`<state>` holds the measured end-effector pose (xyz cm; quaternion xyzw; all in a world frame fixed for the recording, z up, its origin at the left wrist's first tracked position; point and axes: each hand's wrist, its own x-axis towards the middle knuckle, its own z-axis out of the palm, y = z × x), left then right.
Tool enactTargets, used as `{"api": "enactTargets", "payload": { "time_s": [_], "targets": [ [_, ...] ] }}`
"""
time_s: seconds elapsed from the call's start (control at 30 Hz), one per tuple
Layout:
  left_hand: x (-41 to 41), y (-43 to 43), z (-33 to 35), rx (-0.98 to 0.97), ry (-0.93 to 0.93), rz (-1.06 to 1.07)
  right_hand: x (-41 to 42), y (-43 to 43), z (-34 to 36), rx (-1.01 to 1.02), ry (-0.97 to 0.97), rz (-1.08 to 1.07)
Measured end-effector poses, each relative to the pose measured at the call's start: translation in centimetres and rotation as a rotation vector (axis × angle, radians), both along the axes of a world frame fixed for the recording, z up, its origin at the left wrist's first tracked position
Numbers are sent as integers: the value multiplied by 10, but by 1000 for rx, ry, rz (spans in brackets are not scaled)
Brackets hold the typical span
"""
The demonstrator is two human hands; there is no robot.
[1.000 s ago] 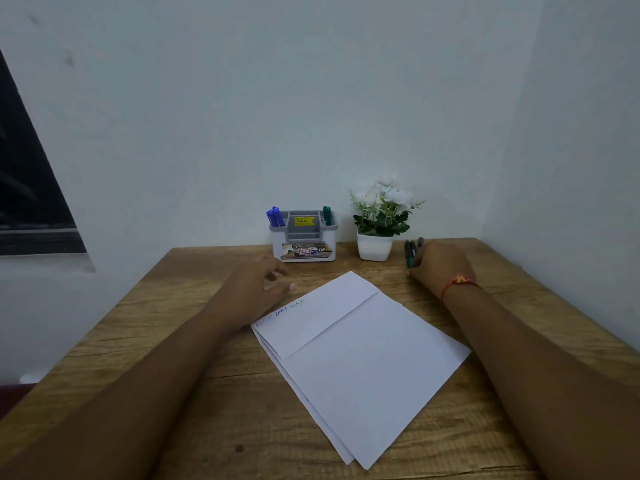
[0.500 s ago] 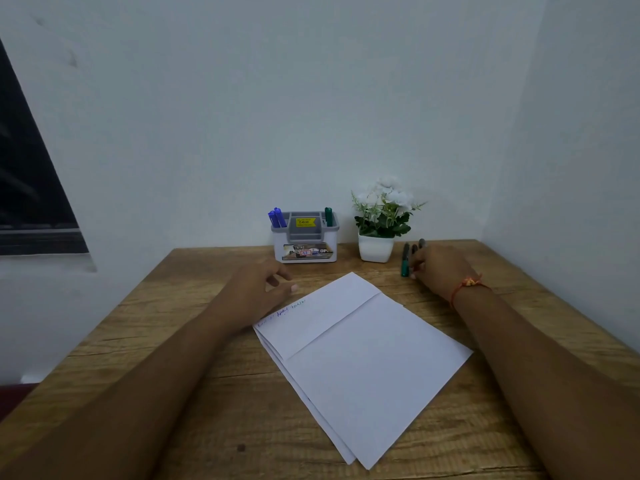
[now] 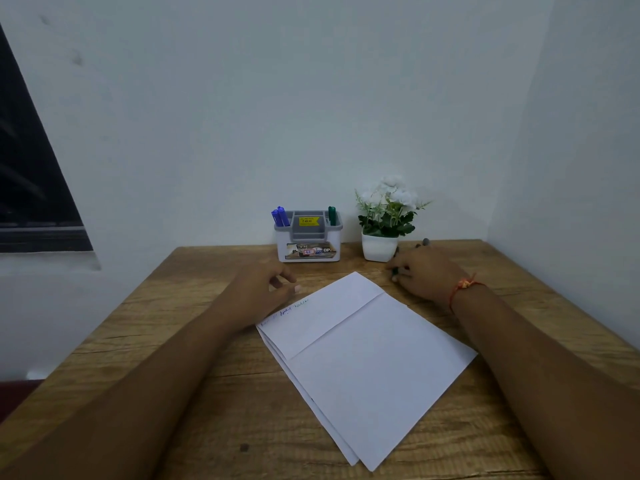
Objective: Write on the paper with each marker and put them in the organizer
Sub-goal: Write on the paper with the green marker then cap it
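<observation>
White paper sheets (image 3: 367, 355) lie stacked at an angle on the wooden table (image 3: 194, 341), with small blue and green writing near their upper left corner. My left hand (image 3: 263, 289) rests at that corner with its fingers loosely curled. My right hand (image 3: 422, 271) is right of the paper's top and grips a green marker (image 3: 394, 270), mostly hidden under the fingers. A dark marker (image 3: 425, 242) lies just beyond the hand. The grey-and-white organizer (image 3: 308, 242) at the back holds two blue markers (image 3: 280, 216) on its left and a green marker (image 3: 331, 215) on its right.
A white pot with white flowers (image 3: 384, 223) stands right of the organizer, close to my right hand. White walls close the table at the back and right. A dark window is on the left.
My right hand has drawn the green marker back from the markers by the pot toward the paper's top corner. My left hand has stayed at the paper's corner.
</observation>
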<state>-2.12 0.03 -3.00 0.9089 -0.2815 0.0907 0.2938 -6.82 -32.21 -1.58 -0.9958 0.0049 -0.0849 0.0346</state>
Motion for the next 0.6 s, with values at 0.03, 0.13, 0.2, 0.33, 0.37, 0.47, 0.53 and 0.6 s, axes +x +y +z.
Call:
{"api": "enactTargets", "payload": {
  "time_s": [0.03, 0.13, 0.2, 0.33, 0.37, 0.47, 0.53, 0.6],
  "targets": [
    [-1, 0, 0, -3, 0, -1, -3, 3, 1, 16, 21, 27],
    [-3, -1, 2, -4, 3, -6, -11, 14, 8, 33, 51, 72],
    [-4, -2, 3, -4, 9, -1, -13, 18, 11, 41, 44, 66],
    [-5, -2, 3, 3, 5, -8, -12, 19, 11, 72, 42, 57],
    [-5, -1, 3, 2, 4, -7, -12, 20, 10, 93, 30, 51],
    [-5, -1, 2, -4, 6, -3, -12, 25, 10, 191, -33, 60],
    [-4, -1, 2, -8, 14, 7, -14, 30, 10, 229, -111, 69],
    [-4, -1, 3, -15, 21, 19, -13, 33, 10, 301, -281, 120]
  ]
}}
